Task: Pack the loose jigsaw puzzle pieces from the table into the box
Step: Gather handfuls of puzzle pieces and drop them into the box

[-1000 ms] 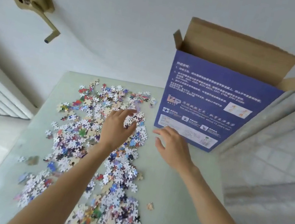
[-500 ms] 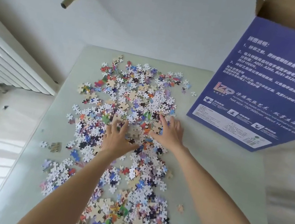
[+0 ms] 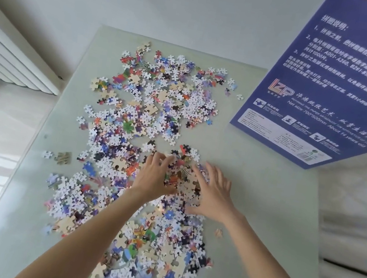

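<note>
Palms face each other: left hand (image 3: 154, 178) and right hand (image 3: 213, 193), fingers loosely spread, cup a heap of jigsaw pieces (image 3: 183, 175) on the table (image 3: 264, 202)

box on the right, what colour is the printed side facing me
Dark blue with white text and a pale label strip, on the box; head view.
</note>
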A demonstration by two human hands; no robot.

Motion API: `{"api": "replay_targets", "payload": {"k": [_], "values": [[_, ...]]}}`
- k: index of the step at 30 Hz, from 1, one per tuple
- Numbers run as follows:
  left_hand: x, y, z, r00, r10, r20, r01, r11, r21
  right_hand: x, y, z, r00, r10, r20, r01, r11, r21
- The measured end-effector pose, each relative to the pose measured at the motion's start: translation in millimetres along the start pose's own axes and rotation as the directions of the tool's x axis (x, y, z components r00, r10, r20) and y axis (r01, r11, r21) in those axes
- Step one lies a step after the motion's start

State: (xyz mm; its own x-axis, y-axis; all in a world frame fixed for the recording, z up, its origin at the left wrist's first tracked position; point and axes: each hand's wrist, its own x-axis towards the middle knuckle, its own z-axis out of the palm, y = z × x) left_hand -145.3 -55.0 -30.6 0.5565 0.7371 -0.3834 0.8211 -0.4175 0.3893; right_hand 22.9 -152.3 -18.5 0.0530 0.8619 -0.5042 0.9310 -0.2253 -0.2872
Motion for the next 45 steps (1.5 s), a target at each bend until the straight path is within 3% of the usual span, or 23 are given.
{"api": "replay_targets", "payload": {"k": [4,9,14,23,31,38,45], "values": [[-2.0,2.8,-2.4,0.999,0.021,0.032,-0.021,1.000,0.005,-3.1,-6.3,8.2,0.992,0.118,-0.044,-0.120,0.992,-0.041],[-3.5,0.6,-2.3,0.978,0.046,0.201,-0.055,0.998,0.039,13.4,-31.9,4.8,0.989,0.091,-0.116,-0.075,0.988,0.135],[-6.5,1.0,1.5,0.994,0.023,0.104,-0.026,0.999,0.025,21.8,-40.5,1.9,0.984,0.133,-0.122,-0.108,0.975,0.193],[0.3,1.3,-9.7,0.996,0.037,0.083,-0.034,0.999,-0.032,26.6,-39.0,3.2,0.978,0.167,-0.126,-0.123,0.946,0.301],[-2.9,2.4,-7.9,0.997,0.031,0.066,-0.033,0.999,0.032,20.2,-37.3,-7.7,0.999,0.023,-0.039,-0.004,0.903,0.430],[-7.9,6.7,-8.5,0.995,0.060,0.079,-0.054,0.995,-0.081,21.2,-35.4,-7.2,0.985,0.038,-0.167,0.012,0.957,0.290],[-15.0,6.0,-9.0,0.992,0.100,0.080,-0.081,0.973,-0.214,19.9,-28.6,-5.9,0.984,0.060,-0.168,-0.008,0.954,0.299]]}}
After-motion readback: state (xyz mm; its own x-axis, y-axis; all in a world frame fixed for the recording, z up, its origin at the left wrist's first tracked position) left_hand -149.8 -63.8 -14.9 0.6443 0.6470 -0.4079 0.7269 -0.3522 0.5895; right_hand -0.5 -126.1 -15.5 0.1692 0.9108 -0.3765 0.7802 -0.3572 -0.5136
